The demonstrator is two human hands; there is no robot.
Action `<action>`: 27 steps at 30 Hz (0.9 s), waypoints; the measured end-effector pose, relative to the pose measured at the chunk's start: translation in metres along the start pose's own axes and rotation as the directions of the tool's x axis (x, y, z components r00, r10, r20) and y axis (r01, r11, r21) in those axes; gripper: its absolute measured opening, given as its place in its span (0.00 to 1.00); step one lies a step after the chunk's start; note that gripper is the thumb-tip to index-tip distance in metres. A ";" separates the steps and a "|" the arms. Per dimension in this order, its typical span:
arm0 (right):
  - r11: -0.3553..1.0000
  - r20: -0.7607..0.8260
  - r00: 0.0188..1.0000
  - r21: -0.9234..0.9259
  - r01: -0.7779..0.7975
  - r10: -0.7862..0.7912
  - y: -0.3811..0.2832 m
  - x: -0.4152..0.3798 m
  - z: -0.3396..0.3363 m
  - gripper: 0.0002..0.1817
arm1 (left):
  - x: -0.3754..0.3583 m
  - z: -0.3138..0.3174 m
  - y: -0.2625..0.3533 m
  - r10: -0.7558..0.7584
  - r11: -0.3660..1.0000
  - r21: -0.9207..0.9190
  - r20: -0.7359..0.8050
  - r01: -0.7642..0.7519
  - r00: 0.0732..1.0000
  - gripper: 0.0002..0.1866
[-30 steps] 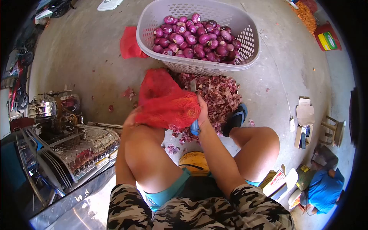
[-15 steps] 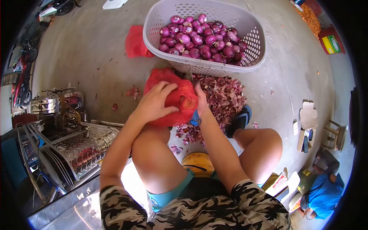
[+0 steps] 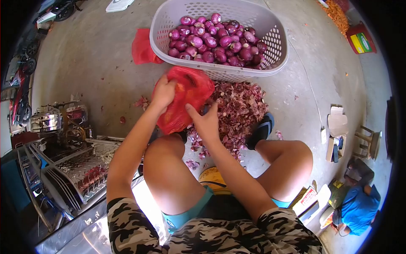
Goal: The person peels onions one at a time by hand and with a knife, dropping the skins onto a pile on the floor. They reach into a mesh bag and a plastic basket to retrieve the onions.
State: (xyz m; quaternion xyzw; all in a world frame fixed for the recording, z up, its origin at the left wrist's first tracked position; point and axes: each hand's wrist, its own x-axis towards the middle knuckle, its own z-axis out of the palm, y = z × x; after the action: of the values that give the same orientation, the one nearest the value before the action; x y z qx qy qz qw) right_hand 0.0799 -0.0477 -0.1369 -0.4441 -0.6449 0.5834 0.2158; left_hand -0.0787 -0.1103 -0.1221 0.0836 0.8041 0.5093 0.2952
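A red mesh bag (image 3: 188,91) is in front of me above my left knee, with pale roundish shapes faintly showing through it. My left hand (image 3: 164,94) is closed on the bag's left side, gripping the mesh. My right hand (image 3: 207,123) is at the bag's lower right, thumb against the mesh. Something blue shows between its thumb and fingers, matching the blue-handled knife seen there earlier; the blade is mostly hidden. Just beyond the bag, a grey perforated basket (image 3: 282,63) holds many peeled purple onions (image 3: 220,42).
Onion skins (image 3: 239,112) lie heaped on the floor between bag and right foot. Another red mesh bag (image 3: 144,47) is left of the basket. A metal motorcycle sidecar (image 3: 80,169) stands at left. A person in blue (image 3: 359,209) is at lower right; a cardboard box (image 3: 337,144) stands nearby.
The bag has been turned and spread, moving up and left. My left hand shifted from its top to its left edge. My right hand drew back and lower, the knife less visible.
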 end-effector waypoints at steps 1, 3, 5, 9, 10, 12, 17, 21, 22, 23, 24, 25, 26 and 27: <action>0.996 0.034 0.999 0.090 -0.008 0.005 0.005 0.002 0.007 0.21 | -0.012 0.006 0.014 -0.118 0.979 -0.156 0.093 0.131 0.989 0.13; 0.921 0.170 0.984 0.373 -0.113 0.052 0.008 0.014 0.019 0.21 | -0.019 0.008 0.014 -0.250 0.849 -0.434 0.176 0.302 0.952 0.11; 0.808 0.359 0.933 0.548 -0.217 0.008 0.004 0.019 0.026 0.18 | -0.014 -0.017 0.007 -0.247 0.764 -0.509 0.338 0.397 0.908 0.12; 0.411 0.558 0.754 0.632 -0.657 0.347 0.013 0.032 0.019 0.10 | -0.008 -0.088 -0.027 -0.035 0.605 -0.656 0.543 0.451 0.839 0.17; 0.338 0.648 0.724 0.644 -0.686 0.236 0.021 0.037 0.011 0.09 | -0.010 -0.101 -0.025 0.006 0.629 -0.638 0.576 0.444 0.818 0.19; 0.196 0.769 0.639 0.628 -0.753 -0.009 0.045 0.045 -0.011 0.10 | -0.005 -0.129 -0.046 -0.054 0.734 -0.553 0.532 0.394 0.845 0.21; 0.446 0.926 0.286 0.155 -0.882 0.246 0.054 0.052 -0.020 0.14 | -0.001 -0.138 -0.137 -0.261 0.714 -0.475 0.502 0.515 0.824 0.29; 0.400 0.945 0.241 0.137 -0.906 0.222 0.069 0.054 -0.031 0.22 | -0.013 -0.113 -0.128 -0.354 0.917 -0.118 0.200 0.381 0.914 0.29; 0.400 0.938 0.277 0.176 -0.899 0.209 0.066 0.053 -0.035 0.23 | -0.016 -0.109 -0.112 -0.172 0.961 -0.208 0.059 0.180 0.983 0.29; 0.401 0.929 0.315 0.217 -0.890 0.194 0.065 0.053 -0.037 0.25 | -0.019 -0.106 -0.095 0.013 0.964 -0.264 -0.098 -0.039 0.995 0.29; 0.405 0.918 0.342 0.240 -0.882 0.200 0.066 0.055 -0.036 0.24 | -0.023 -0.100 -0.072 0.189 0.922 -0.284 -0.260 -0.262 0.947 0.28; 0.410 0.908 0.366 0.260 -0.874 0.205 0.066 0.058 -0.033 0.24 | -0.038 -0.090 -0.033 0.401 0.916 0.045 -0.164 -0.400 0.901 0.30; 0.413 0.898 0.385 0.275 -0.868 0.212 0.066 0.059 -0.031 0.24 | -0.057 -0.079 0.007 0.556 0.779 0.351 -0.006 -0.519 0.831 0.31; 0.439 0.899 0.389 0.273 -0.856 0.201 0.054 0.061 -0.033 0.22 | -0.065 -0.075 0.035 0.604 0.687 0.434 0.106 -0.583 0.790 0.32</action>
State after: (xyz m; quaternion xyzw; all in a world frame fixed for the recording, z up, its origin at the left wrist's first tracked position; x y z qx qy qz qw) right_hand 0.0920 0.0169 -0.1954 -0.2290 -0.1793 0.9452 -0.1483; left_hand -0.0740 -0.1803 -0.0437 0.3926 0.8341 0.3812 0.0692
